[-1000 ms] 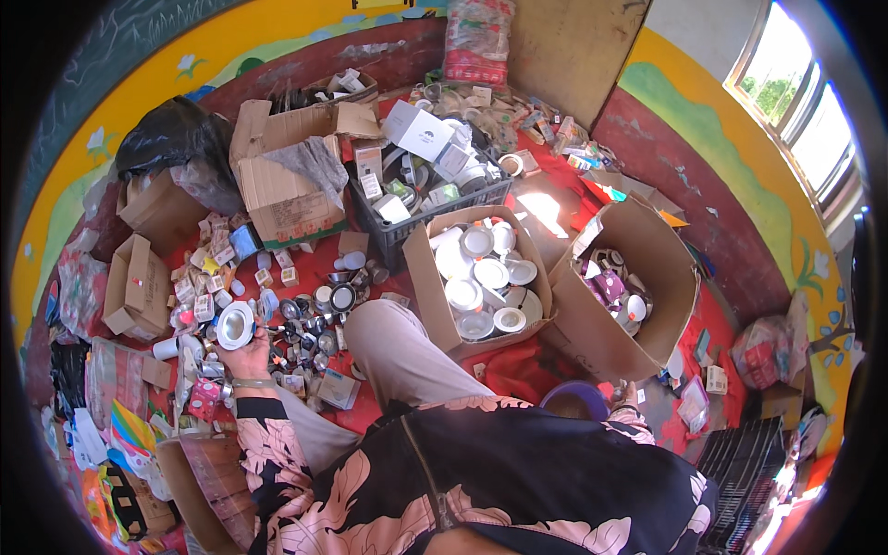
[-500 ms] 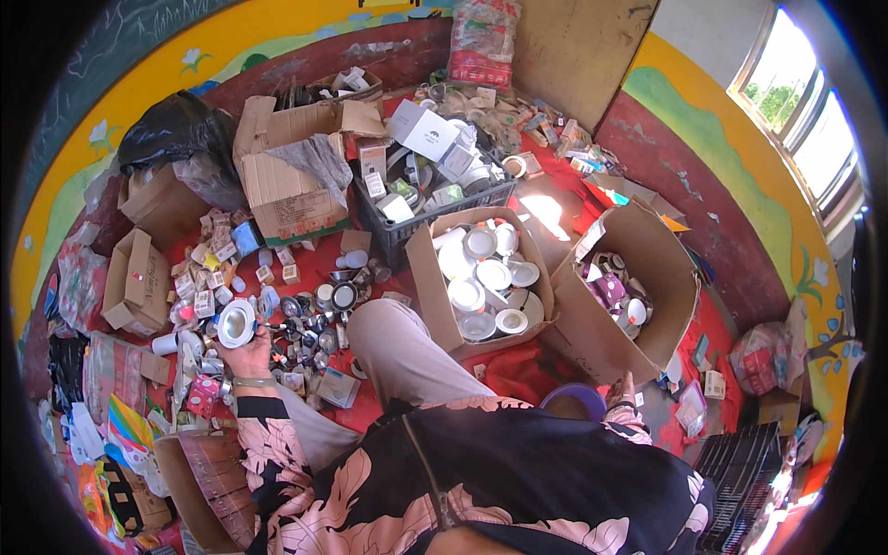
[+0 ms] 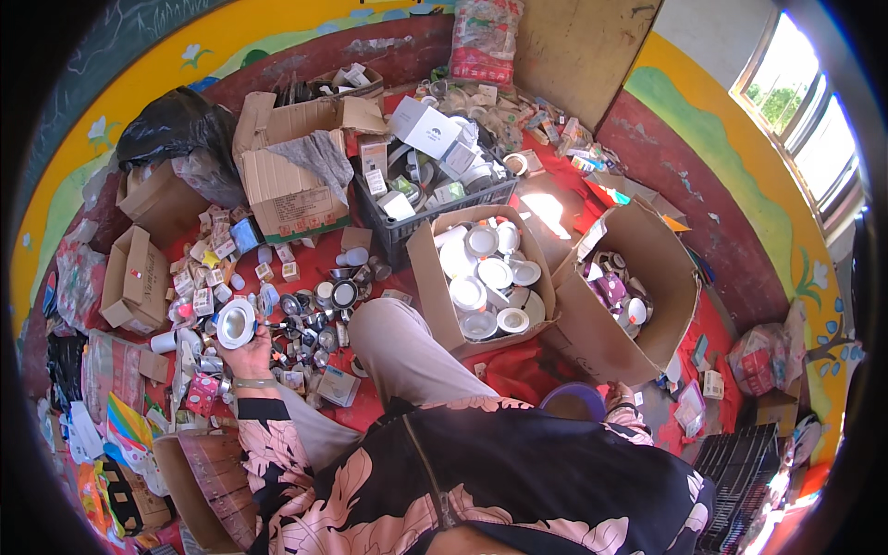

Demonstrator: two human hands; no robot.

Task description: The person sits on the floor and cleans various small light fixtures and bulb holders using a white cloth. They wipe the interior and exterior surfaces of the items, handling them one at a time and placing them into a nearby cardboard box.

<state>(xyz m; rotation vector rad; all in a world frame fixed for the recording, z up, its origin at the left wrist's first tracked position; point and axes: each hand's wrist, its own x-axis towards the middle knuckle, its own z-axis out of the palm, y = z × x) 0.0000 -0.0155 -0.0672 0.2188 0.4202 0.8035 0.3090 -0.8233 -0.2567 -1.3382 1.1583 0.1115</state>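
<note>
My left hand [image 3: 252, 359] is closed on the edge of a round recessed downlight [image 3: 237, 323] with a white rim and silvery inside, its open face turned up. Under and beside it spread several loose lamp parts [image 3: 319, 335] in metal, black and white, lying on the red floor covering. My right hand [image 3: 620, 396] is low at the right, next to a purple bowl [image 3: 573, 401]; its fingers look bent, but they are too small and partly hidden to read. Ahead of my knee, a cardboard box [image 3: 435, 305] holds several white round downlights [image 3: 495, 273].
An open cardboard box [image 3: 592, 344] with purple and white items stands at the right. Behind the downlights is a dark crate [image 3: 396, 242] full of lamps and cartons. Small boxes [image 3: 208, 268] lie heaped at left, near a larger carton [image 3: 294, 199]. A black rack [image 3: 735, 481] stands at lower right.
My right hand has drawn slightly back toward me, and the finger that pointed forward no longer sticks out. My left hand keeps the downlight in nearly the same place.
</note>
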